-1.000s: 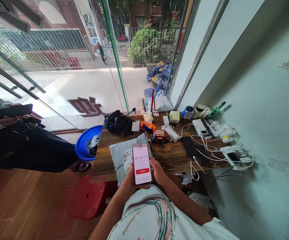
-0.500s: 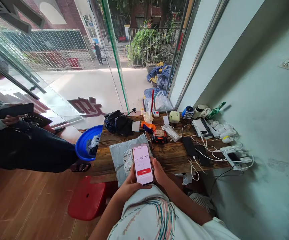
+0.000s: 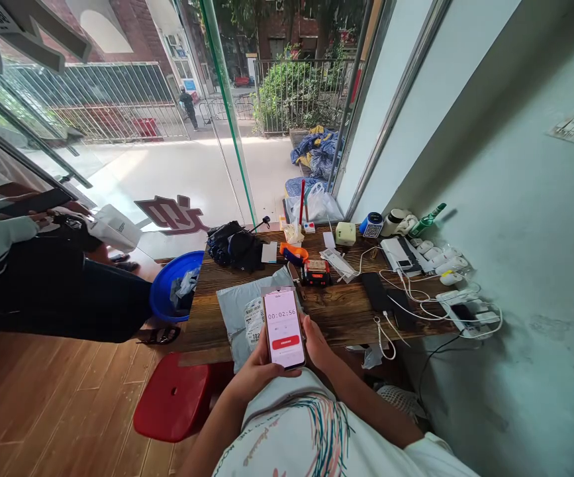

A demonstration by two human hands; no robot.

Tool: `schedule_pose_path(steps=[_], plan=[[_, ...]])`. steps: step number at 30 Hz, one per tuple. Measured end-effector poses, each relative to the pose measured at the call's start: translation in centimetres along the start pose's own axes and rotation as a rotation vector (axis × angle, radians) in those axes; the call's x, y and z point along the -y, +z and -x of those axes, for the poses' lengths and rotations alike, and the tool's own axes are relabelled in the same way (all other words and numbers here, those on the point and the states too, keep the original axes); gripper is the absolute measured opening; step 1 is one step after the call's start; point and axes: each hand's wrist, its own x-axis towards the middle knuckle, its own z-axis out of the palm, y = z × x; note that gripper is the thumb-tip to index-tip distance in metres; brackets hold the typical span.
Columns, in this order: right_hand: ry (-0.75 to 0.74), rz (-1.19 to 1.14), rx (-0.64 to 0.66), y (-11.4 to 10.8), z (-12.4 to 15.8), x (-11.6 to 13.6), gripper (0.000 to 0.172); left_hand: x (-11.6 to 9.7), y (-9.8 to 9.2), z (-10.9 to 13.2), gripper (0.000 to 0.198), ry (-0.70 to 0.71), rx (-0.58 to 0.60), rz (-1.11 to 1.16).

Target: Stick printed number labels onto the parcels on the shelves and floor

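A smartphone (image 3: pixel 285 328) is held upright in front of my body, its pale pink screen showing 00:02:56 and a red button. My left hand (image 3: pixel 261 366) wraps around its lower left side, with the thumb along the bottom edge. On the other side, my right hand (image 3: pixel 316 346) grips the phone's right edge, its fingers partly hidden behind it. Behind the phone, a grey plastic mailing bag (image 3: pixel 233 313) with a printed label (image 3: pixel 253 323) lies on the wooden table.
On the dark wooden table (image 3: pixel 339 318) are a black-and-red battery pack (image 3: pixel 316 272), a black folding umbrella (image 3: pixel 237 246), a black power bank (image 3: pixel 375 291) and tangled white cables. A red stool (image 3: pixel 172 397) and a blue bin (image 3: pixel 167 285) stand left, near another person (image 3: pixel 58 285).
The person at the left has shifted, and a white bag now shows by their hands. My hands and the phone stay in place.
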Motion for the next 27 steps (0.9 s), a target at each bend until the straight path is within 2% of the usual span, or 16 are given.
schedule_pose_path(steps=[14, 20, 24, 27], plan=[[0.012, -0.029, 0.009, -0.1, 0.3, 0.2, 0.061, 0.3, 0.1, 0.1, 0.126, 0.009, -0.005, -0.015], [0.021, -0.037, -0.027, -0.2, 0.7, -0.2, 0.056, 0.5, 0.0, 0.1, 0.121, -0.01, 0.009, 0.042], [0.023, 0.022, -0.132, 0.7, 1.4, -0.3, 0.04, 0.5, -0.2, -0.3, 0.116, -0.019, 0.0, 0.097], [0.004, 0.156, -0.244, 1.6, 2.0, -0.2, 0.04, 0.7, -0.2, -0.5, 0.112, 0.002, -0.037, 0.115]])
